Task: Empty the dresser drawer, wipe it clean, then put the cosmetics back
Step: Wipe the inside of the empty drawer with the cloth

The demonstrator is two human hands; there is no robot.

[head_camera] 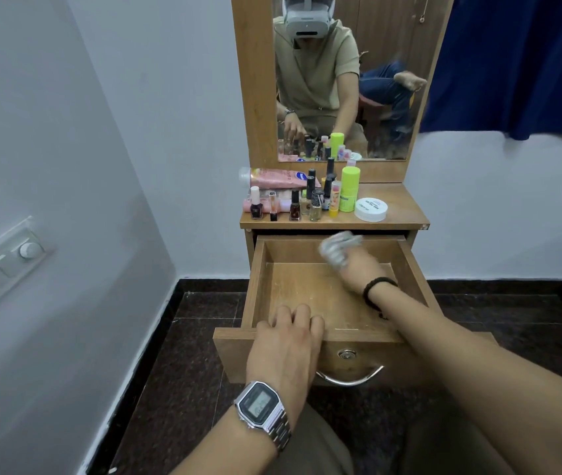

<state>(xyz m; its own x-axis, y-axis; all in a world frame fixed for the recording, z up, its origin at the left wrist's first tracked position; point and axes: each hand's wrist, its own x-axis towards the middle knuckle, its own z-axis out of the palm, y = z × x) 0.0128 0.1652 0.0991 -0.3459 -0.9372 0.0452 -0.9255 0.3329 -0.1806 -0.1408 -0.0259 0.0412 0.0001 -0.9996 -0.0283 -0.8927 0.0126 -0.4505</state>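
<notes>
The wooden dresser drawer (259, 269) is pulled out, and its inside holds no cosmetics. My right hand (358, 269) is inside it near the back right, shut on a grey cloth (337, 248) that looks blurred. My left hand (286, 341) rests over the drawer's front edge, fingers curled onto the rim. The cosmetics stand on the dresser top (406, 207): several nail polish bottles (295, 209), a pink tube (272, 178) lying down, a lime green stick (349, 190) and a white round jar (371, 209).
A mirror (341, 80) rises behind the dresser top. A grey wall with a switch panel (1, 265) is on the left. A blue curtain (526, 63) hangs at the upper right. Dark floor tiles surround the dresser. The drawer front has a metal handle (349, 378).
</notes>
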